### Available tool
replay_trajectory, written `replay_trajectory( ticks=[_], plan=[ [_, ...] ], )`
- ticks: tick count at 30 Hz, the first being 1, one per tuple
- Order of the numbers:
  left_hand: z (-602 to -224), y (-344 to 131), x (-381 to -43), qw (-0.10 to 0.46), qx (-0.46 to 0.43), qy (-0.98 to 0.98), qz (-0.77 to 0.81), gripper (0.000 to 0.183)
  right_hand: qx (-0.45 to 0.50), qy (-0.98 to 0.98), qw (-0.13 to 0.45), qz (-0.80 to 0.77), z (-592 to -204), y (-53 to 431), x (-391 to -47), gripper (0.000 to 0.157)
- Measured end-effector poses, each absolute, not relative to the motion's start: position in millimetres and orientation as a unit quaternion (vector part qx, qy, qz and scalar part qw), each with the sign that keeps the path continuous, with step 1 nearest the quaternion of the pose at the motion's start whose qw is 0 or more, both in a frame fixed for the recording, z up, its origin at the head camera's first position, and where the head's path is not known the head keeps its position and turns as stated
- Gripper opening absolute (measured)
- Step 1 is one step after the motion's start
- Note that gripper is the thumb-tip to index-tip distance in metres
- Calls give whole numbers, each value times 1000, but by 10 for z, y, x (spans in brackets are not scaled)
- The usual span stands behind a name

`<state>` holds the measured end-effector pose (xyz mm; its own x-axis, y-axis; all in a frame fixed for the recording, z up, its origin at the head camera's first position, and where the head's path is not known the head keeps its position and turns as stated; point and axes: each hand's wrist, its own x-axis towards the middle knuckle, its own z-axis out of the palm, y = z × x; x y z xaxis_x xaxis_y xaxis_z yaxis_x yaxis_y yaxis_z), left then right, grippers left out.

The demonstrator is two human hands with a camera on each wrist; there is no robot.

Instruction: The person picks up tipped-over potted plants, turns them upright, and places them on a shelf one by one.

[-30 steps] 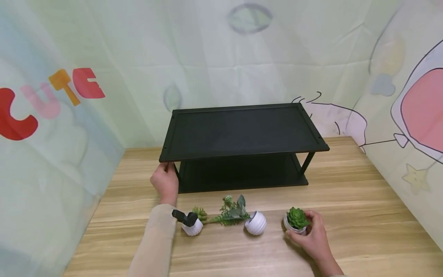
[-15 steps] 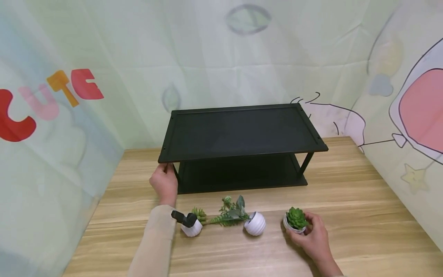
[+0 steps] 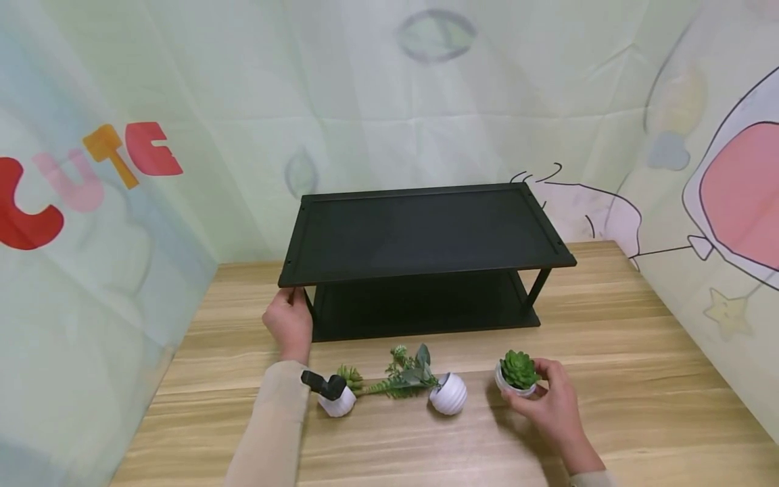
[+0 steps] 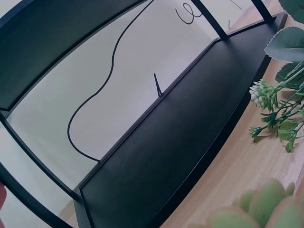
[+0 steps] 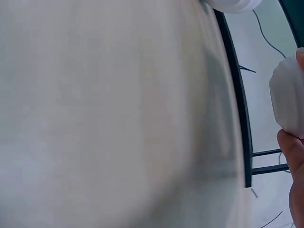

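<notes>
The right hand (image 3: 556, 402) holds the white succulent pot (image 3: 510, 387) between thumb and fingers, its grip only as wide as the pot. The pot sits off the desk (image 3: 639, 379), in front of the right end of the black shelf (image 3: 426, 237) and apart from its lower front edge. Bare wood runs from the pot leftward to the ridged white pot (image 3: 449, 394), and more lies rightward from the hand to the printed cloth (image 3: 389, 101) on that side. The ridged pot is on its side, its leafy sprigs (image 3: 408, 377) pointing left; only a narrow strip of desk separates them from the shelf's lower front edge. The top board's front edge overhangs the lower tier (image 3: 420, 304), which is open at the front between the posts.

The left hand (image 3: 289, 326) grips the shelf's front left post, just under the top board's corner; its fingertips are hidden there, and the left-wrist view shows only a sliver of finger at its border. A black object (image 3: 325, 384) beside the left sleeve (image 3: 270, 419) covers part of the small white pot (image 3: 337, 404), so whether that pot is upright is hard to tell. Its pale green succulent (image 4: 263, 209) is blurred and cut off in the left-wrist view. In the right-wrist view the held pot is cropped by the frame, its plant out of sight, and the nearby desk is blurred.
</notes>
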<state>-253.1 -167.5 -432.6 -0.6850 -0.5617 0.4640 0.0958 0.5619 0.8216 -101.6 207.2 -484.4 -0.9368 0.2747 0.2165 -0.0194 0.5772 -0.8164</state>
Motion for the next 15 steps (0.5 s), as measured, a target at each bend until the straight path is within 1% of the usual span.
replay_trajectory(
  ticks=[6,15],
  plan=[
    [-4300,-1663,-2511,358,144,-805,-450,17,-61,-867,175,463,-4728,2098,-1088,57],
    [-4306,-1666,-2513,359,147,-805,-449,17,-26,-869,211,447,-4453,2144,-1232,55]
  ],
)
